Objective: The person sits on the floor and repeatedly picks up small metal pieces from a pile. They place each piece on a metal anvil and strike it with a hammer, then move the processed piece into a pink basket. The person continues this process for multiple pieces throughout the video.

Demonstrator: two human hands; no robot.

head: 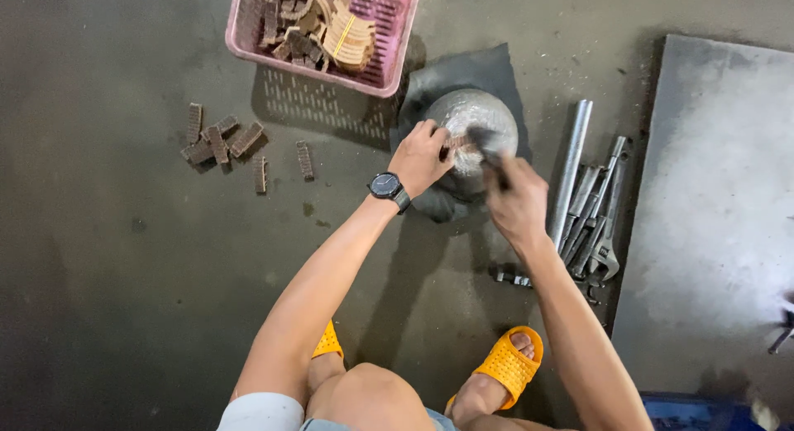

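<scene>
Squatting on a grimy concrete floor (124, 299), a person in orange sandals (506, 366) works over a round metal block (471, 121) that sits on a dark rubber sheet (463, 71), apparently laid there to cushion the block and keep it from sliding. The left hand (420, 156), a black watch (385, 185) on its wrist, rests on the block's near edge with fingers pinched together on a small piece that is too hidden to identify; the grip looks meant to steady that piece on the metal face. The right hand (517, 203) is closed around the handle of a dark tool (488, 150), blurred in motion, whose head hangs over the block just beside the left fingertips.

A pink basket (389, 42) stands just beyond the block, within arm's reach, loaded with curved brown pads (347, 34). More ribbed brown strips (217, 140) lie loose on the floor to the left, well apart from the block, seemingly sorted out of the basket. On the right, a steel pipe (572, 162) and a wrench (604, 232) lie together near the right forearm, handy but out of the way, beside a grey metal plate (711, 191).
</scene>
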